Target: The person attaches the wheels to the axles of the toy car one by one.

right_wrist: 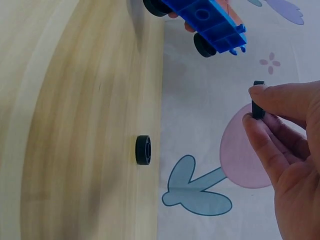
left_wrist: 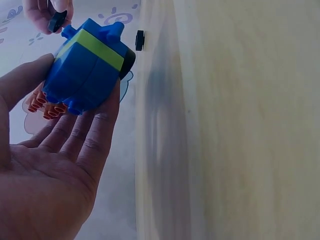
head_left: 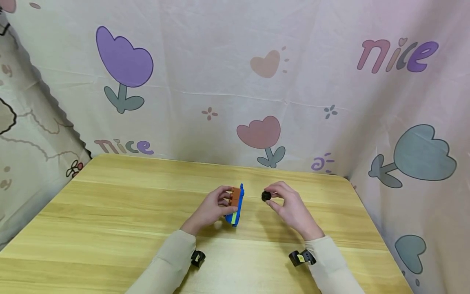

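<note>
My left hand (head_left: 209, 208) holds a toy car (head_left: 239, 204) above the table, fingers and thumb curled round its body. The car is tipped on its side, blue with a lime stripe and orange-brown bricks on top. In the right wrist view its blue underside (right_wrist: 202, 15) shows, with black wheels (right_wrist: 204, 45) along one side. To the right, apart from the car, my right hand (head_left: 290, 206) pinches a small black wheel (right_wrist: 258, 100) between thumb and fingertips. Another black wheel (right_wrist: 143, 150) stands upright on the table below the hands.
The light wooden table (head_left: 110, 204) extends on both sides of the hands. A printed curtain (head_left: 205, 73) with flowers and lettering hangs at its back edge. A black wrist camera (head_left: 198, 258) sits on the left sleeve, and another camera (head_left: 302, 258) on the right.
</note>
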`<state>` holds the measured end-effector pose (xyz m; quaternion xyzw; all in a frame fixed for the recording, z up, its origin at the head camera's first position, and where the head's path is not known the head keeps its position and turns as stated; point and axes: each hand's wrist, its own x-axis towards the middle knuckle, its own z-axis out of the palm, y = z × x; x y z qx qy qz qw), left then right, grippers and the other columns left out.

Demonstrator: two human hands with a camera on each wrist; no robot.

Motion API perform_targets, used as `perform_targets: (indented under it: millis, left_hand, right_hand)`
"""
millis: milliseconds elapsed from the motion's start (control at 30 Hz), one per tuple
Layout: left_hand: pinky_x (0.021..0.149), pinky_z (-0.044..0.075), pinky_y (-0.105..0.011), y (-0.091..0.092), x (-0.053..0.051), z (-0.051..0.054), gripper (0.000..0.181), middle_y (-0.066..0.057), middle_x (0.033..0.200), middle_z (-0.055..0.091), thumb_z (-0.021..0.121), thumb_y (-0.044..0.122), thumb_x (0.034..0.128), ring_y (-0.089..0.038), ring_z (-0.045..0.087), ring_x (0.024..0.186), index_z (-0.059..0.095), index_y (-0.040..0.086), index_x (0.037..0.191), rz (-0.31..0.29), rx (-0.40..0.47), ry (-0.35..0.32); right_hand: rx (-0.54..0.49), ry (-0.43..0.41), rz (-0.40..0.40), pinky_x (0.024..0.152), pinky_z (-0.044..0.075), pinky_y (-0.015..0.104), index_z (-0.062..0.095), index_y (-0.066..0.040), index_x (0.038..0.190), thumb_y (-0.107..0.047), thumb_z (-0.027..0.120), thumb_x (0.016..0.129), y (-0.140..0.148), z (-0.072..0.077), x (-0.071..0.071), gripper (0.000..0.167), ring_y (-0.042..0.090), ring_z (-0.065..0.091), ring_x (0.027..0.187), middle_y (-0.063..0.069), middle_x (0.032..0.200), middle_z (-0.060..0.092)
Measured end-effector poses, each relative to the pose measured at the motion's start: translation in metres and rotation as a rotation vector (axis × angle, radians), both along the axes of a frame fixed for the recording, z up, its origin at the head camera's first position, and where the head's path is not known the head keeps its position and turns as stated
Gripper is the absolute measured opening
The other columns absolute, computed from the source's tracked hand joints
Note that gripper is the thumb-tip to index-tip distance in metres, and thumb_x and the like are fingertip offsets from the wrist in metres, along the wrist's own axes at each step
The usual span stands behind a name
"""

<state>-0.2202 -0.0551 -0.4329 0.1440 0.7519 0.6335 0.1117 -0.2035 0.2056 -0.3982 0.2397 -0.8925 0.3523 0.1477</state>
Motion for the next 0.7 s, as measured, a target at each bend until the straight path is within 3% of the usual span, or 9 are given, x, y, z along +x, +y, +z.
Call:
perform_targets:
  millis: [700]
  left_hand:
    - [0.085, 0.053, -0.04, 0.002, -0.001, -0.001, 0.06, -0.012, 0.115, 0.062, 0.075, 0.007, 0.0869, -0.025, 0.062, 0.094, 0.045, 0.001, 0.139, -0.014, 0.001, -0.002]
  right_hand:
    - [-0.019, 0.026, 0.067, 0.083, 0.054, 0.04, 0.068, -0.004, 0.112, 0.005, 0.077, 0.08, -0.02, 0.005, 0.004, 0.034, 0.015, 0.062, 0.093, -0.003, 0.11, 0.062]
